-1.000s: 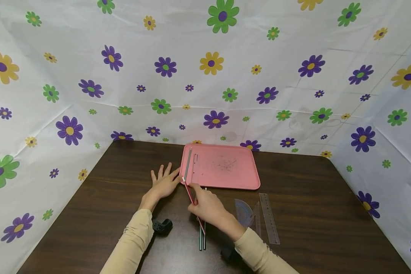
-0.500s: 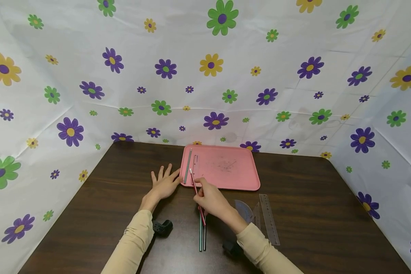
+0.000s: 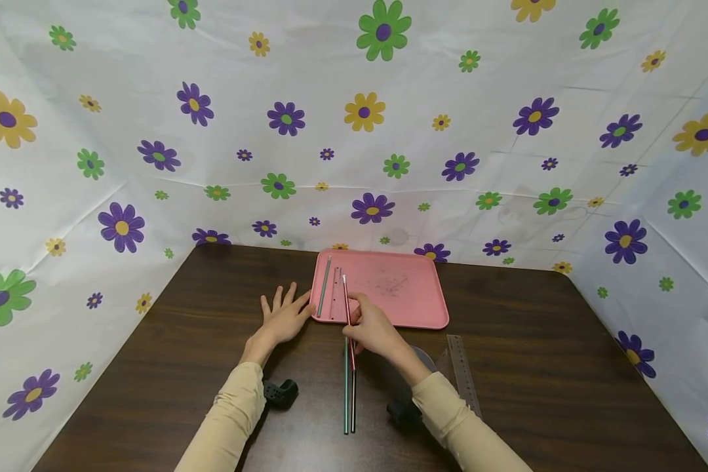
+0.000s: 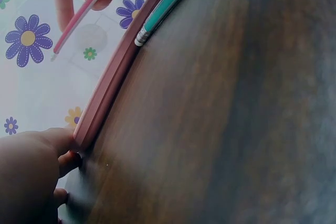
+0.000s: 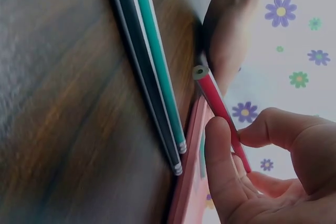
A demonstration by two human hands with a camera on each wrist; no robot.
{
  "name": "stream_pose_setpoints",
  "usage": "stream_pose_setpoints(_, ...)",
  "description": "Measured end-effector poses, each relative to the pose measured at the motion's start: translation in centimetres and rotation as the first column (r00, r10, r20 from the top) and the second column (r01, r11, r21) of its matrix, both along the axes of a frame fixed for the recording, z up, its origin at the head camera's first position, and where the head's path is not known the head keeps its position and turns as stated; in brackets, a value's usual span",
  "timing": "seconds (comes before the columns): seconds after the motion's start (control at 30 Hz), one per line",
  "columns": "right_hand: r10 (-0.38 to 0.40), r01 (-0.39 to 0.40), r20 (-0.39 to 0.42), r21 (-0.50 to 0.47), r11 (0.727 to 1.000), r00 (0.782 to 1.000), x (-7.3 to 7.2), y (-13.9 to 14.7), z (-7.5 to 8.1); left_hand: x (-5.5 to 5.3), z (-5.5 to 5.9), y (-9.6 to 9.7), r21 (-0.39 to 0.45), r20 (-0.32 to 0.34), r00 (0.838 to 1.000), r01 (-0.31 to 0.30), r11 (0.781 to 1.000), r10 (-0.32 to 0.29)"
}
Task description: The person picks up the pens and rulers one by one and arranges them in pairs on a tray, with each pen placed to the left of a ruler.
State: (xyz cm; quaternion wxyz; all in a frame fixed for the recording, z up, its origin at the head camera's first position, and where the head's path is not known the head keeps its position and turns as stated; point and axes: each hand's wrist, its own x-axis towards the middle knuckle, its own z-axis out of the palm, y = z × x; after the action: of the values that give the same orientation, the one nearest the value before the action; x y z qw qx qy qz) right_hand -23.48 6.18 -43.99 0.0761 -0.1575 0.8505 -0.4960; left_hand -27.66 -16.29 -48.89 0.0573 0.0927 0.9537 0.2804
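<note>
The red pencil (image 3: 347,296) sits up in the right hand (image 3: 374,328), pinched between thumb and fingers and raised off the bench (image 3: 537,367). It is on the thumb side of that hand, its far part over the front edge of the pink tray (image 3: 425,303). The left hand (image 3: 282,321) lies well apart from it, palm down with the fingers spread, its thumb against the tray's near left corner.

The pencil's long axis runs almost straight away from the person, leaning slightly left at the far end. Its pale-tipped end points over the tray; the blunt, unsharpened end points back toward the person, above the black pencil (image 3: 354,406).

That one lies on the bench just beside a green pencil (image 3: 346,400), close to parallel, both with eraser ends toward the tray. Inside the tray, along its left side, rest another green pencil (image 3: 324,285) and a clear ruler (image 3: 337,295).
</note>
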Motion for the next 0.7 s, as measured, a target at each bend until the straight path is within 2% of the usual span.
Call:
stream_pose_setpoints(0.2, -0.055, 0.055, 0.022, -0.007, 0.998, 0.998, -1.0, 0.4, 0.0, 0.1, 0.1, 0.0, -0.001, 0.002, 1.0, 0.004, 1.0, -0.004)
stream_pose_setpoints(0.4, -0.096, 0.096, 0.005, 0.02, 0.995, 0.995, -1.9, 0.7, -0.1, 0.1, 0.0, 0.0, -0.003, 0.004, 1.0, 0.004, 1.0, -0.004)
stream_pose_setpoints(0.7, -0.143, 0.143, 0.01, -0.035, 0.989, 0.99, -2.6, 0.9, -0.4, 0.1, -0.1, 0.2, -0.034, 0.005, 1.0, -0.013, 0.999, 0.013)
